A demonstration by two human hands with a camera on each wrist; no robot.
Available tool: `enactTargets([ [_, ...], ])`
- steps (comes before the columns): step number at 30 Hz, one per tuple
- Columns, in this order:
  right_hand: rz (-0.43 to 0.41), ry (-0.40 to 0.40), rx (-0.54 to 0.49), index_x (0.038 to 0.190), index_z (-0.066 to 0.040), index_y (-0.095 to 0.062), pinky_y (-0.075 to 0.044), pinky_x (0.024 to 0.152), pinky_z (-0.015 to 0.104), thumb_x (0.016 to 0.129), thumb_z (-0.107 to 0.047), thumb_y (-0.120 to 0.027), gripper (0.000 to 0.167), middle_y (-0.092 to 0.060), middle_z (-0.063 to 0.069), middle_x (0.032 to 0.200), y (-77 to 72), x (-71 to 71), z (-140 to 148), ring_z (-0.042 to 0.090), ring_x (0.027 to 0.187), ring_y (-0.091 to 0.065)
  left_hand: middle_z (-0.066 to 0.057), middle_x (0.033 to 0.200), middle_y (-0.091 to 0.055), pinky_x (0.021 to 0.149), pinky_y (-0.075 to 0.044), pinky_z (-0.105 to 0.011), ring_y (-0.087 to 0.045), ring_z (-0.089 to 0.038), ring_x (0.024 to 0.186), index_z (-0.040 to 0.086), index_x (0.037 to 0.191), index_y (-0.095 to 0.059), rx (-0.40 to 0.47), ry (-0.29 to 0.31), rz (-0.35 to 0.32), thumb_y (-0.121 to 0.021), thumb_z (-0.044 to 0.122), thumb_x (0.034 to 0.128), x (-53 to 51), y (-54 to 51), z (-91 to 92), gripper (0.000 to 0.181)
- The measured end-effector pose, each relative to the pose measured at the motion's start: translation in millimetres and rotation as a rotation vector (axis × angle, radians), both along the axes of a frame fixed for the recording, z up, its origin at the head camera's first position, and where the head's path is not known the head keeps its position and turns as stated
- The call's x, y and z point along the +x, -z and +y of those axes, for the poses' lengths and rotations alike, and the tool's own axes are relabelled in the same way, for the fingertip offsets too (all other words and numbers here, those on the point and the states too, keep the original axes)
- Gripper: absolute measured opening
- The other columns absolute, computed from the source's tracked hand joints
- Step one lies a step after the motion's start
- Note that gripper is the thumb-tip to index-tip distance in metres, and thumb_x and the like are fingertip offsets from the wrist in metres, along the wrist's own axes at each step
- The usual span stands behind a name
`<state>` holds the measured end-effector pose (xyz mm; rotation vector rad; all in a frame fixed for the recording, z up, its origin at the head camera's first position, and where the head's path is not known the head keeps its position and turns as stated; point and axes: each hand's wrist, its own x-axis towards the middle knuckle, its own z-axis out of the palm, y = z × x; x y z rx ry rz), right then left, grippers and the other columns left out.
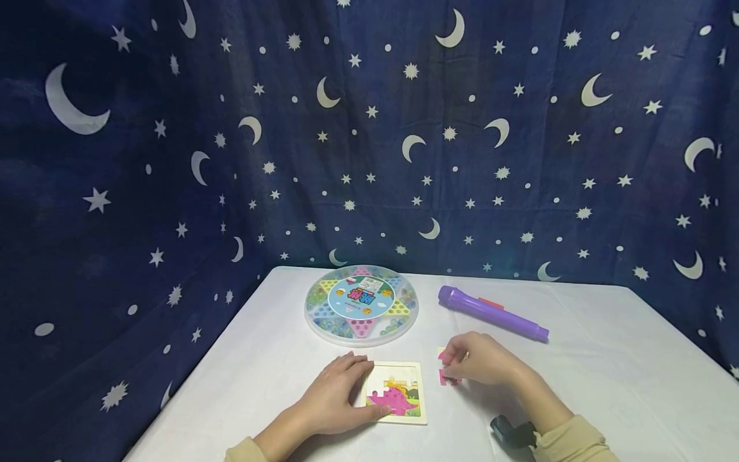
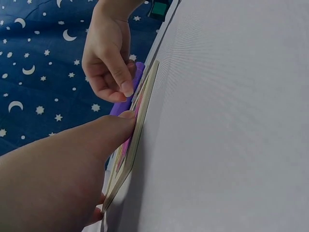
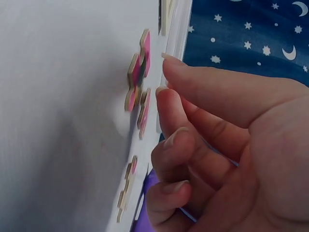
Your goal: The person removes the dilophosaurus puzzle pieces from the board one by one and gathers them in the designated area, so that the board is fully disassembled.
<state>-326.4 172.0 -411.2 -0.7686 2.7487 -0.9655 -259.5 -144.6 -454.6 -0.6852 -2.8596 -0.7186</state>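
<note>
A wooden jigsaw puzzle (image 1: 396, 401) with a pink dinosaur picture lies in its pale frame (image 1: 424, 401), partly filled. My left hand (image 1: 337, 396) holds the frame's left side; its thumb lies over the lower edge, as the left wrist view shows of the frame (image 2: 126, 166). To the right, my right hand (image 1: 487, 359) hovers over loose pink puzzle pieces (image 1: 442, 377), partly covering them. In the right wrist view, several pieces (image 3: 144, 113) lie beside the loosely bent fingers (image 3: 171, 108). Thumb and index fingertips are slightly apart, with nothing visible between them.
A round Chinese checkers board (image 1: 360, 298) in a clear case with marbles lies behind the puzzle. A purple toy microphone (image 1: 493, 314) lies at the back right, a red strip (image 1: 491, 303) beside it. A dark object (image 1: 510, 433) is by the right forearm. Starry cloth surrounds the white table.
</note>
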Motion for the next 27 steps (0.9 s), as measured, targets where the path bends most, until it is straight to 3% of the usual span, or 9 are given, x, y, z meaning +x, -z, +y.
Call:
enactTargets([
  [7, 0.008, -0.041, -0.004, 0.085, -0.017, -0.068, -0.045, 0.056, 0.028, 0.083, -0.017, -0.085, 0.017, -0.065, -0.008, 0.072, -4.5, 1.2, -9, 0.014, 0.062, -0.058, -0.008, 0.146, -0.055, 0.115, -0.032, -0.060, -0.040, -0.037, 0.143, 0.010, 0.142, -0.059, 0.013, 0.010, 0.015, -0.069, 0.071, 0.0825, -1.1, -2.8, -0.5, 0.086],
  [15, -0.003, -0.071, -0.026, 0.087, -0.018, -0.069, -0.048, 0.057, 0.029, 0.084, -0.019, -0.084, 0.015, -0.064, -0.008, 0.075, -2.1, 4.3, -16, 0.014, 0.062, -0.060, -0.006, 0.148, -0.055, 0.116, -0.031, -0.062, -0.039, -0.037, 0.145, 0.011, 0.143, -0.059, 0.009, 0.000, -0.026, -0.068, 0.073, 0.0819, 0.8, -0.8, -0.1, 0.087],
  [27, 0.065, -0.095, -0.066, 0.091, -0.018, -0.070, -0.048, 0.059, 0.030, 0.085, -0.018, -0.081, 0.013, -0.064, -0.011, 0.079, 0.6, 8.6, -30, 0.012, 0.063, -0.059, -0.007, 0.147, -0.055, 0.116, -0.030, -0.063, -0.038, -0.038, 0.145, 0.011, 0.143, -0.059, 0.021, 0.001, -0.033, -0.070, 0.071, 0.0817, 0.0, -1.6, 0.6, 0.087],
])
